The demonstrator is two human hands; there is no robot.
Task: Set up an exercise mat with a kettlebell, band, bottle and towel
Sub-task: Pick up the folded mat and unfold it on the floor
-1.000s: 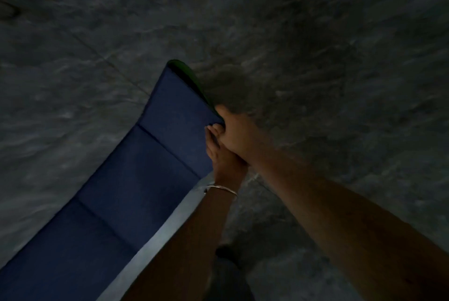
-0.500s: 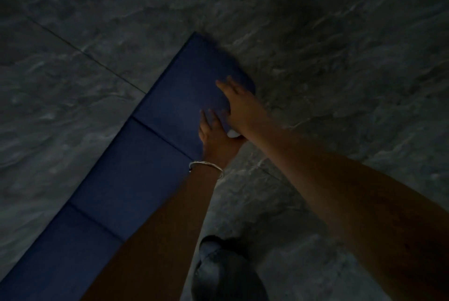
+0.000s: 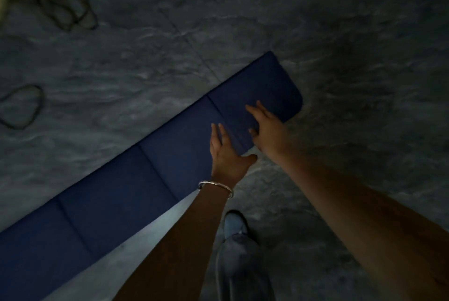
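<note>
A long blue folding exercise mat (image 3: pixel 126 193) lies flat on the grey floor, running from the lower left up to a rounded end at centre right. My left hand (image 3: pixel 224 154), with a metal bangle on the wrist, rests open over the mat's near edge. My right hand (image 3: pixel 267 130) is spread open above the mat's last panel, just short of its end. A dark band loop (image 3: pixel 23 106) lies on the floor at the far left. No kettlebell, bottle or towel is visible.
A tangle of dark loops (image 3: pixel 70 6) lies on the floor at the upper left. My shoe (image 3: pixel 234 224) and trouser leg stand on the floor beside the mat's near edge. Grey marbled floor surrounds the mat.
The last panel, held raised a second ago, now lies flat. Both hands have let go and spread open over it. The view has pulled back, showing more of the mat.
</note>
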